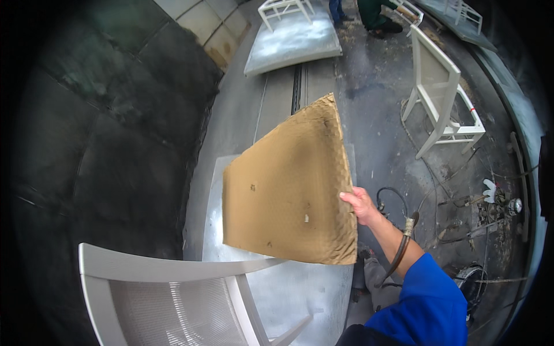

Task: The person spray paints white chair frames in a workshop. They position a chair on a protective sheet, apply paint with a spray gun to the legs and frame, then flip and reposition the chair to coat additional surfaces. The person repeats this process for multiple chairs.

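My right hand (360,206) grips the right edge of a large brown cardboard sheet (288,184), thumb on the near face and the other fingers behind it. The sheet is tilted up in front of me, with small torn spots and a ragged right edge. Below and left of it is a white chair (95,265) with a mesh back, on a shiny grey platform (323,288). The cardboard hides part of that platform. A dark hose (400,254) passes by my right forearm. My left hand is out of view.
Another white chair (438,98) stands at right on the floor, near cables and a spray-gun-like metal fitting (496,210). A second platform (294,49) bears a white frame at the back. Further off, another person's legs (375,14) show. A dark wall (127,150) runs along the left.
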Demonstrator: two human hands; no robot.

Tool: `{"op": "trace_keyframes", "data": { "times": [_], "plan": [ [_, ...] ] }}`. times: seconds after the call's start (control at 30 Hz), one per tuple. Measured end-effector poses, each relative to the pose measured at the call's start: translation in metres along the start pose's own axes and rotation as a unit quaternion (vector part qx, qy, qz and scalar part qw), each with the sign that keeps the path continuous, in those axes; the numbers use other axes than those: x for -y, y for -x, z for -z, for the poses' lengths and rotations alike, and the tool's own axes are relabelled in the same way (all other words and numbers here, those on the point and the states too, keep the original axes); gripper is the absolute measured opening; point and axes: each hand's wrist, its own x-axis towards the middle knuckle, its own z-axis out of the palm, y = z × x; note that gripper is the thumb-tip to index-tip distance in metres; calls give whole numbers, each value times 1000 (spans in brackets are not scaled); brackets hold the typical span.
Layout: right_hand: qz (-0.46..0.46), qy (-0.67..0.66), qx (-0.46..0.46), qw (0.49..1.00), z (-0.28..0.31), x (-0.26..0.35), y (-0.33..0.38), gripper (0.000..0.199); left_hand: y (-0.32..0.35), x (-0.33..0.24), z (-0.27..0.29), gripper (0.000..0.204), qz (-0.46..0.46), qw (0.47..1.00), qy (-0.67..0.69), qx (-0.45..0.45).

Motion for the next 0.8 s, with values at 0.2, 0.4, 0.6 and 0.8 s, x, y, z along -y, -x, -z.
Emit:
{"op": "trace_keyframes", "data": {
  "times": [0.2, 0.4, 0.6, 0.8],
  "plan": [
    [110, 48, -32, 992, 30, 126, 65, 21, 31, -32, 2, 72, 46, 999, -4, 16],
    [215, 240, -75, 944, 31, 203, 124, 21, 53, -52, 17, 73, 77, 996, 5, 33],
    [314, 275, -80, 905, -9, 252, 187, 26, 46, -78, 27, 74, 143, 990, -17, 8],
    [320, 284, -140, 893, -10, 293, 271, 31, -16, -109, -82, 36, 0, 992, 10, 125]
  ]
}}
